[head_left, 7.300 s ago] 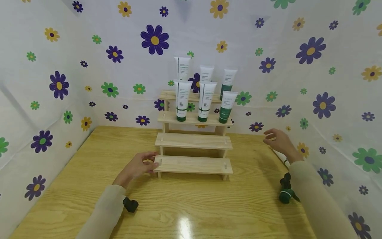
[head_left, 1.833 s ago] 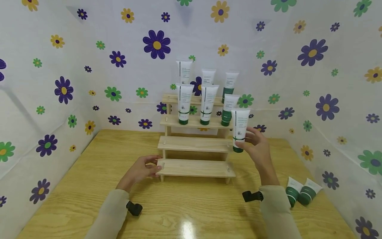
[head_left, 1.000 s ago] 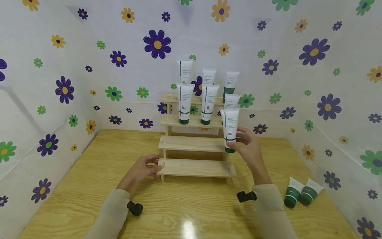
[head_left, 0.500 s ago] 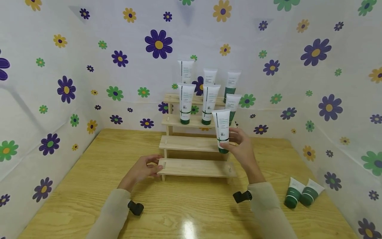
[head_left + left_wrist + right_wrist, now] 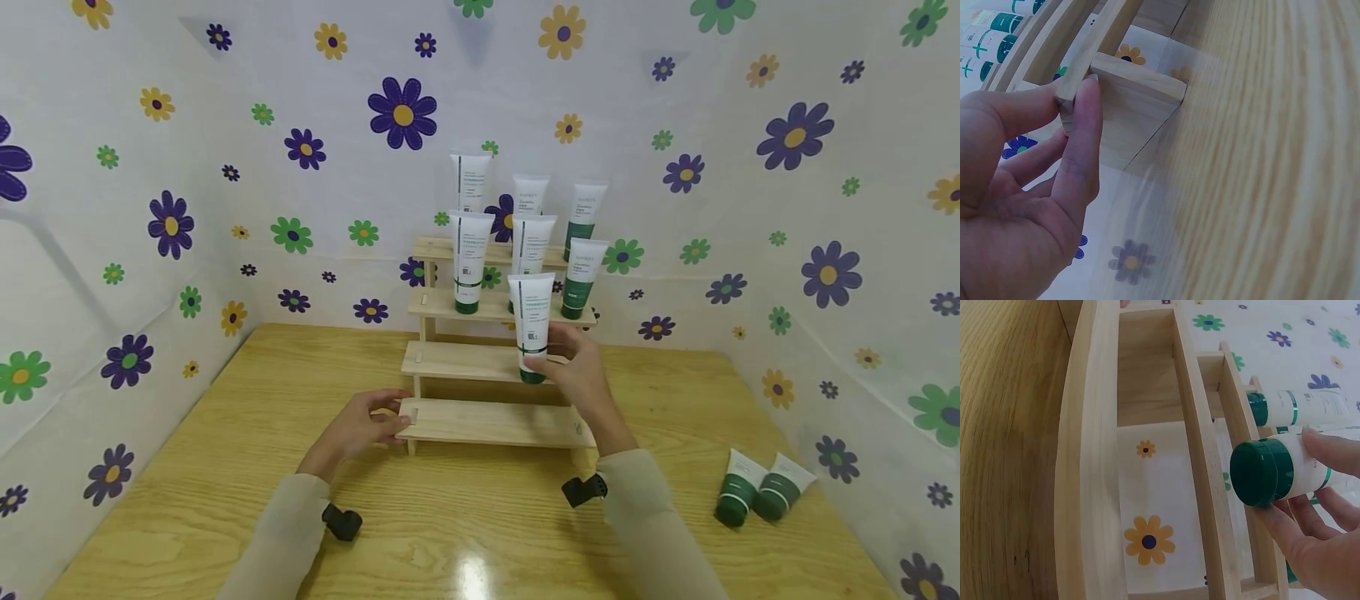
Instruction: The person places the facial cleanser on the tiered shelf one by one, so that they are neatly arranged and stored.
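A four-tier wooden display stand [image 5: 480, 419] faces me on the table. My left hand [image 5: 362, 425] pinches the left end of its lowest board [image 5: 1079, 72] between thumb and fingers, as the left wrist view shows. My right hand [image 5: 581, 371] grips a white squeeze tube [image 5: 532, 312] low down, near its green cap [image 5: 1260, 472]. This tube is upright, cap down, over the second-lowest board [image 5: 457, 360], and overlaps the middle tube behind it. Three tubes stand on the top board, and three more on the board below, among them a front left tube [image 5: 470, 258].
Two green-and-white tubes [image 5: 737, 492] lie side by side on the wooden table [image 5: 420, 533] at the right. A white cloth [image 5: 285, 75] printed with flowers rises behind the stand and along both sides. Each wrist wears a black camera [image 5: 585, 490].
Some seconds ago my right hand was at the far right without a tube. It since took one and carried it leftward across the stand's front. My left hand stays on the lowest board.
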{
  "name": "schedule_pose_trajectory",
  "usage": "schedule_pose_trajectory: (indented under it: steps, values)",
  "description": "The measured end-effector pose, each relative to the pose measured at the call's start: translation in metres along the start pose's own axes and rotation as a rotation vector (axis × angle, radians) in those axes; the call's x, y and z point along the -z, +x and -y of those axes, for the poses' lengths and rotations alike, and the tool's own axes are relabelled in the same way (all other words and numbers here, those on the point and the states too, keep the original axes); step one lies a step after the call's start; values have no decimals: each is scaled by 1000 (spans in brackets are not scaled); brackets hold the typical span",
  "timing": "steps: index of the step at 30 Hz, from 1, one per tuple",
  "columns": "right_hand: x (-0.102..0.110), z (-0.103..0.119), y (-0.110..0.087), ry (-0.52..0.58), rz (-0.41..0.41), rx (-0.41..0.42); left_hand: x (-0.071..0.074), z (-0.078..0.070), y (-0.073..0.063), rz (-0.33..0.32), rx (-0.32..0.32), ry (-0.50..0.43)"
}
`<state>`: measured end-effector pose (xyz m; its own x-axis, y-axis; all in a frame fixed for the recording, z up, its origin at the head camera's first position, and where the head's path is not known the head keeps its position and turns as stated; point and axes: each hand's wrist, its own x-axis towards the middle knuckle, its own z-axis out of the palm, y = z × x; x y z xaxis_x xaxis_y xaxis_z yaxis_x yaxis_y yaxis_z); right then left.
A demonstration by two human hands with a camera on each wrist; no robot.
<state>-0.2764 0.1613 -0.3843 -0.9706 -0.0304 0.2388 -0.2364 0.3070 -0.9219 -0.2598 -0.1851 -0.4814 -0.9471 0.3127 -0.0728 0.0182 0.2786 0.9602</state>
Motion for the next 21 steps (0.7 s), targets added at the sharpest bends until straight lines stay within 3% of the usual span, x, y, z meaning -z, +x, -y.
schedule_pose_trajectory:
  steps: [21]
  values:
    - [-41,4,13,2,23,8,1,1,2,11,-5,1]
